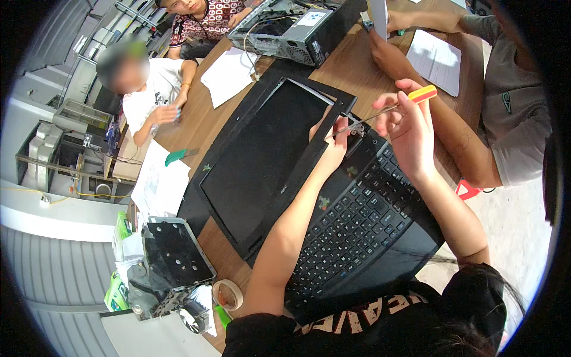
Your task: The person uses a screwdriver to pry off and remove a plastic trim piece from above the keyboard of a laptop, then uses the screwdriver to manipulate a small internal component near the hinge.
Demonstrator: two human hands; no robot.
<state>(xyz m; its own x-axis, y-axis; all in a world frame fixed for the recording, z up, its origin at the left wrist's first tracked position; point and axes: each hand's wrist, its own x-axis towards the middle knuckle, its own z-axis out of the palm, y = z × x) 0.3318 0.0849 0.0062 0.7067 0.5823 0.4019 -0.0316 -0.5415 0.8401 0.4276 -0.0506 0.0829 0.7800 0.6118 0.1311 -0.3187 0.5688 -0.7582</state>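
An open black laptop lies in front of me, with its keyboard (357, 229) towards me and its dark screen (262, 149) tilted back. The screen's black bezel (291, 179) looks partly lifted along the hinge side. My left hand (335, 143) grips that bezel near its right corner, some fingers hidden behind it. Between the fingers of my right hand (411, 131) is a screwdriver (423, 94) with a yellow and red handle. Its thin shaft slants down-left towards the exposed hinge corner (358, 128), close to my left fingers. Whether the tip touches anything, I cannot tell.
An opened computer case (303, 35) stands at the far side. Papers (159, 181) and a green-handled tool (175, 156) lie left. Nearer are a dark panel (178, 253), a small fan (193, 315) and a round container (228, 295). Other people sit left, far and right.
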